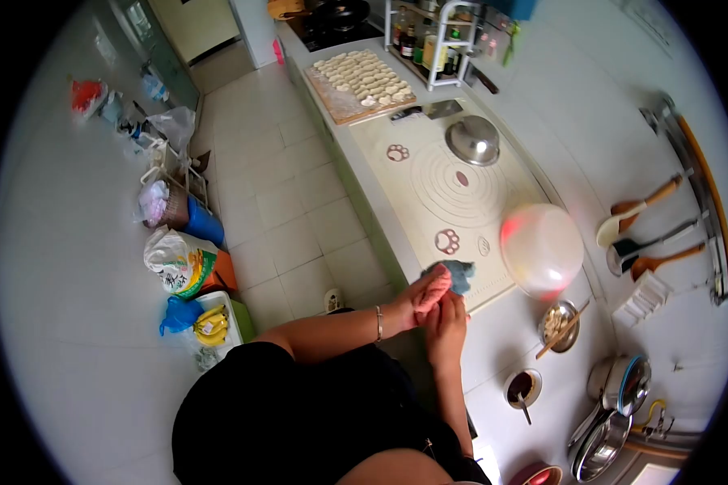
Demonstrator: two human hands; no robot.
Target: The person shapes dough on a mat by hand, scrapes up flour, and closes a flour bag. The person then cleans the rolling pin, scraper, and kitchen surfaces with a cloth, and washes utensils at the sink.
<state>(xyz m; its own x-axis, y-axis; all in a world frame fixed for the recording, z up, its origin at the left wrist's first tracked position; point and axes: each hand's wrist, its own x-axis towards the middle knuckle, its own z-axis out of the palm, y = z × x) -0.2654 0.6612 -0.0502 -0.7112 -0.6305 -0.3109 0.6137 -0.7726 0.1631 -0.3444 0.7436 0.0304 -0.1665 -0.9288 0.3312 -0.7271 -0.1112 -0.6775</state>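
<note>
A bunched pink cloth (433, 289) is in my left hand (402, 314), which wears a bracelet at the wrist. My right hand (446, 325) presses against it from the other side, its fingers curled at the cloth's lower edge. A blue-grey cloth (459, 276) spreads out just beyond, over the edge of a baking mat (421, 182); whether the two colours are one piece I cannot tell. To the right of the hands stands a pale, rounded plastic bowl (543, 250), seemingly upside down.
Along the counter are a board of dumplings (362, 81), a cleaver (437, 110), an overturned metal bowl (473, 141), a bowl with chopsticks (558, 323), a sauce bowl (522, 388) and pots (619, 384). Utensils (651, 212) hang on the wall. Bananas (211, 326) lie across the aisle.
</note>
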